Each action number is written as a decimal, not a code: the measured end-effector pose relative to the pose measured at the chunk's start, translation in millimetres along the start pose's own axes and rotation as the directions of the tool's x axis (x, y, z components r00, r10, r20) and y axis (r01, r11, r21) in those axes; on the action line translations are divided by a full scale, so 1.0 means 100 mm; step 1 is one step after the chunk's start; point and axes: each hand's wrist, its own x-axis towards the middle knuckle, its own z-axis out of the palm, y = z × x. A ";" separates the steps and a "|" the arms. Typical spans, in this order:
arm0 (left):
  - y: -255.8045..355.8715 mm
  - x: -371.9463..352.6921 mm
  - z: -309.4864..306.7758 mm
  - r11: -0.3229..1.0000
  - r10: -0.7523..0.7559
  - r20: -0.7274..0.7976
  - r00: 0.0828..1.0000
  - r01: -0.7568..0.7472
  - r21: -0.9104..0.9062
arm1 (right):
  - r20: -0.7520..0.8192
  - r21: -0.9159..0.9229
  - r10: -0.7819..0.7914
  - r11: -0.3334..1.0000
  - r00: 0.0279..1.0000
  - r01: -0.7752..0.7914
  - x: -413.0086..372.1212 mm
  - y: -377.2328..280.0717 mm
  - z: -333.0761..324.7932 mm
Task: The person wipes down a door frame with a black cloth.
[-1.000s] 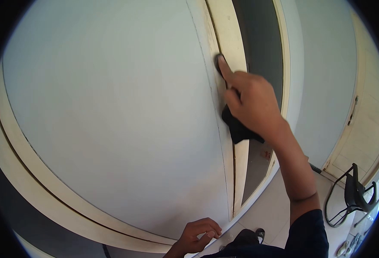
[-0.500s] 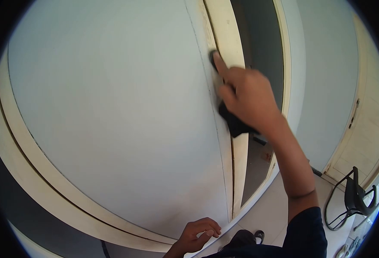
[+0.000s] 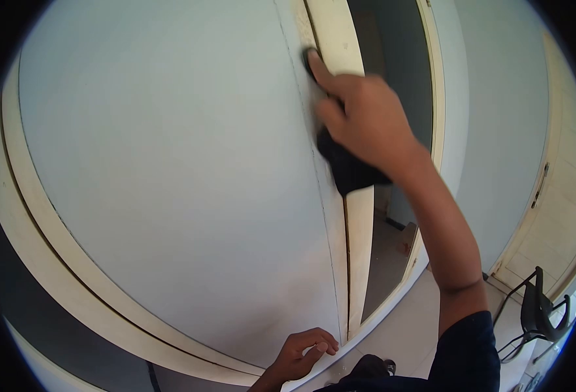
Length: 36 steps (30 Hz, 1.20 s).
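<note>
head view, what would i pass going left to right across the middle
cream trim → pale door panel → right hand gripping the dark cloth → pale wall → cream door

A black chair (image 3: 535, 312) stands on the pale floor (image 3: 402, 323) at the far right. Behind it is a cream door (image 3: 566, 196) with a thin handle (image 3: 540, 186), beside a light blue wall (image 3: 497, 130).

Matt black cloth (image 3: 345, 171) on a smooth, matt-painted door (image 3: 170, 183).
</note>
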 end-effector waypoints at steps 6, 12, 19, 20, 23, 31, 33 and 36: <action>-0.14 0.01 0.11 0.988 -0.146 -0.037 0.989 0.144 -0.054 | 0.176 0.042 0.031 0.998 0.984 -0.039 -0.90 -0.12 0.13; 0.16 0.51 0.21 0.999 -0.035 -0.009 0.999 0.035 0.020 | -0.133 -0.055 -0.094 0.995 0.987 0.087 0.66 0.20 -0.10; 0.01 0.95 0.65 0.999 -0.034 -0.176 0.984 0.031 -0.021 | 0.120 0.078 -0.225 0.973 0.967 0.217 -0.12 0.31 -0.08; -0.02 1.00 0.70 0.999 -0.049 -0.175 0.983 0.049 -0.004 | 0.140 0.109 -0.268 0.961 0.953 0.254 -0.41 0.33 -0.03; -0.08 1.24 0.81 0.995 -0.066 -0.146 0.987 0.076 0.066 | 0.200 0.180 -0.315 0.942 0.928 0.281 -0.65 0.49 0.04; -0.12 1.70 1.29 0.989 -0.079 -0.292 0.953 0.112 0.096 | -0.251 -0.007 -0.407 0.908 0.878 0.419 0.95 0.88 -0.07; -0.13 1.55 1.40 0.989 -0.082 -0.384 0.920 0.123 0.084 | -0.287 0.008 -0.380 0.917 0.879 0.399 1.03 0.68 -0.16; -0.20 1.56 1.46 0.990 -0.073 -0.493 0.867 0.123 0.070 | -0.157 0.042 -0.394 0.914 0.906 0.404 0.47 0.66 0.08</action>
